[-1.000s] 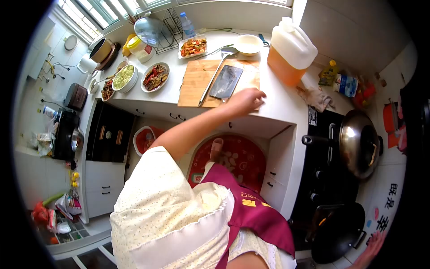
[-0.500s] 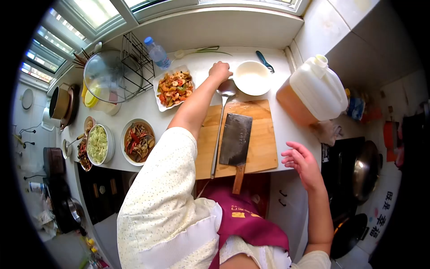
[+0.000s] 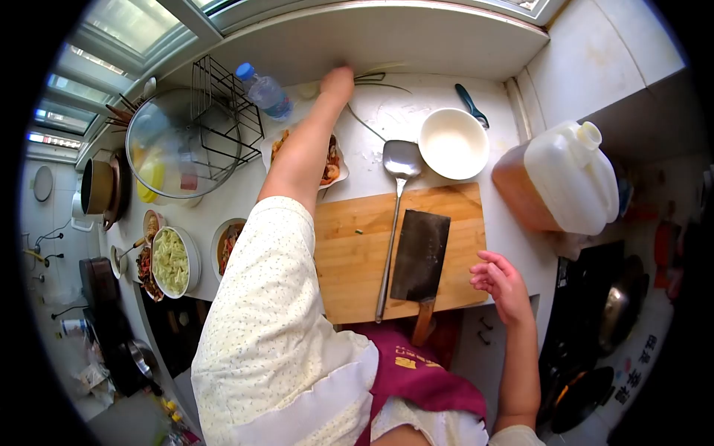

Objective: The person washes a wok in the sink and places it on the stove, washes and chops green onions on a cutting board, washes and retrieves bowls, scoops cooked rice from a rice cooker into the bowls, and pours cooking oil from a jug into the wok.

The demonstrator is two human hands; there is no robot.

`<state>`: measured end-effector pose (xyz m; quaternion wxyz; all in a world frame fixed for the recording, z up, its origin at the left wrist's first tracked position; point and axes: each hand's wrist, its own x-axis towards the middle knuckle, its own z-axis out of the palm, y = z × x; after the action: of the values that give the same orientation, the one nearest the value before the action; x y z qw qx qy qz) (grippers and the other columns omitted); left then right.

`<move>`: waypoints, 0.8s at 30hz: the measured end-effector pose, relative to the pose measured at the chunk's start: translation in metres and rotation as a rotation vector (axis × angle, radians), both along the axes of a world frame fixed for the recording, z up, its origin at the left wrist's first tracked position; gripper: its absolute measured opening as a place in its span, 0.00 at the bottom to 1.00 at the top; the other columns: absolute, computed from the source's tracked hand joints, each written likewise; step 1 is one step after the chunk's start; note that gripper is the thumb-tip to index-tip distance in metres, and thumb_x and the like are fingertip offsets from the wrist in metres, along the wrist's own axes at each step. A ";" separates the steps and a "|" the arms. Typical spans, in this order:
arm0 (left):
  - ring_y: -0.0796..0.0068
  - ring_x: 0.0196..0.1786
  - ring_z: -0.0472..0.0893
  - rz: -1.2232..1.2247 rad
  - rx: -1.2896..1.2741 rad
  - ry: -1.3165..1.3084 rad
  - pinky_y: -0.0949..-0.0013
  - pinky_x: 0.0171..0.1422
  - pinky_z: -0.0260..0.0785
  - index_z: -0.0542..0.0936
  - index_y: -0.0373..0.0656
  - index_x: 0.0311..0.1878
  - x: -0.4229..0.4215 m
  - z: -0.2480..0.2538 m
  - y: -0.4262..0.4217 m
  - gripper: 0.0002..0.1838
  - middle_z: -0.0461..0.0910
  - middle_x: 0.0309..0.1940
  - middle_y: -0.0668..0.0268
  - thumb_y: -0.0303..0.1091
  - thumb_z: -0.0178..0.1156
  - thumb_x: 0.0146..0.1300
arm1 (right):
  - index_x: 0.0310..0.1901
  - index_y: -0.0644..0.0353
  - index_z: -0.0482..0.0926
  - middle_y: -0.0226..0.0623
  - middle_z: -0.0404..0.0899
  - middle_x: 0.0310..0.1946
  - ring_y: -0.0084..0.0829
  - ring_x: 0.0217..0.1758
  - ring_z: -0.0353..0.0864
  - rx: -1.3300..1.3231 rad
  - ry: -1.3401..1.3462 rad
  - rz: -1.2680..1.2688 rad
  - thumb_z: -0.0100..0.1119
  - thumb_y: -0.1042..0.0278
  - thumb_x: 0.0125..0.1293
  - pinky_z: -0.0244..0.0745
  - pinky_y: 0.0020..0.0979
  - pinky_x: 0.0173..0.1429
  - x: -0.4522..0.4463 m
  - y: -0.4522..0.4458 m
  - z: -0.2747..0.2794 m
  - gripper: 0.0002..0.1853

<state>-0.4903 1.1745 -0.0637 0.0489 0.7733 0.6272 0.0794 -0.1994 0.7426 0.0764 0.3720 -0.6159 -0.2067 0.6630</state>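
My left hand [image 3: 338, 85] reaches over the counter's back edge, beside thin green stalks [image 3: 381, 80]; its fingers are blurred and partly hidden, so any hold is unclear. At the cutting board's right edge my right hand [image 3: 503, 281] hovers with loosely curled fingers apart, holding nothing. On the wooden board [image 3: 349, 260] lie a cleaver [image 3: 421, 256] and, left of it, a metal spatula [image 3: 396, 197]. The spatula's head rests beyond the board, touching or close to a white bowl [image 3: 454, 143]. My left forearm partly covers a dish of cooked food [image 3: 333, 165].
A large oil jug [image 3: 558, 178] stands right of the board, a peeler [image 3: 471, 104] behind the bowl. To the left are a water bottle [image 3: 264, 93], wire rack [image 3: 223, 111], glass lid [image 3: 178, 145] and bowl of chopped greens [image 3: 171, 260]. The stove [image 3: 576, 305] is at right.
My left hand has moved from over the board to the back of the counter. My right hand has come up from the stove side to beside the board. The view has shifted closer.
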 end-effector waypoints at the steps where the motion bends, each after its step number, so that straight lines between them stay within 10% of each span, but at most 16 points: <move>1: 0.52 0.45 0.81 -0.020 -0.034 0.033 0.53 0.46 0.74 0.79 0.38 0.42 -0.005 -0.013 0.006 0.12 0.80 0.41 0.51 0.26 0.48 0.58 | 0.57 0.65 0.68 0.37 0.78 0.40 0.23 0.39 0.77 -0.030 0.006 -0.035 0.45 0.68 0.70 0.72 0.25 0.47 0.001 -0.007 -0.004 0.16; 8: 0.50 0.49 0.78 -0.081 -0.104 0.032 0.54 0.51 0.72 0.79 0.40 0.43 0.012 -0.006 0.002 0.12 0.78 0.45 0.50 0.28 0.48 0.59 | 0.56 0.64 0.69 0.37 0.78 0.40 0.23 0.39 0.77 -0.031 0.051 -0.098 0.45 0.68 0.71 0.72 0.23 0.46 0.000 -0.034 -0.012 0.16; 13: 0.54 0.39 0.76 -0.347 0.384 -0.594 0.59 0.44 0.70 0.77 0.40 0.39 0.035 0.130 -0.024 0.11 0.76 0.35 0.52 0.38 0.57 0.60 | 0.57 0.64 0.69 0.36 0.78 0.40 0.22 0.39 0.77 0.012 0.059 -0.128 0.45 0.67 0.71 0.72 0.23 0.47 0.001 -0.039 -0.006 0.16; 16: 0.83 0.22 0.67 -0.266 -0.043 -1.202 0.80 0.25 0.60 0.76 0.42 0.37 0.052 0.233 -0.076 0.07 0.75 0.26 0.72 0.35 0.53 0.66 | 0.56 0.64 0.69 0.35 0.78 0.40 0.22 0.40 0.77 0.075 0.060 -0.142 0.46 0.67 0.71 0.72 0.24 0.47 -0.005 -0.039 -0.004 0.16; 24: 0.90 0.30 0.71 -0.576 -0.778 -1.750 0.86 0.22 0.55 0.72 0.44 0.39 0.142 0.268 -0.238 0.04 0.81 0.43 0.55 0.33 0.51 0.68 | 0.62 0.59 0.64 0.33 0.75 0.44 0.21 0.42 0.74 0.619 -0.131 -0.310 0.58 0.73 0.63 0.71 0.24 0.50 -0.006 -0.041 0.053 0.25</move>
<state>-0.3479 0.9369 0.2040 0.7606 0.4954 0.1418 0.3949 -0.2055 0.7013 0.1290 0.6231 -0.5391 -0.3253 0.4639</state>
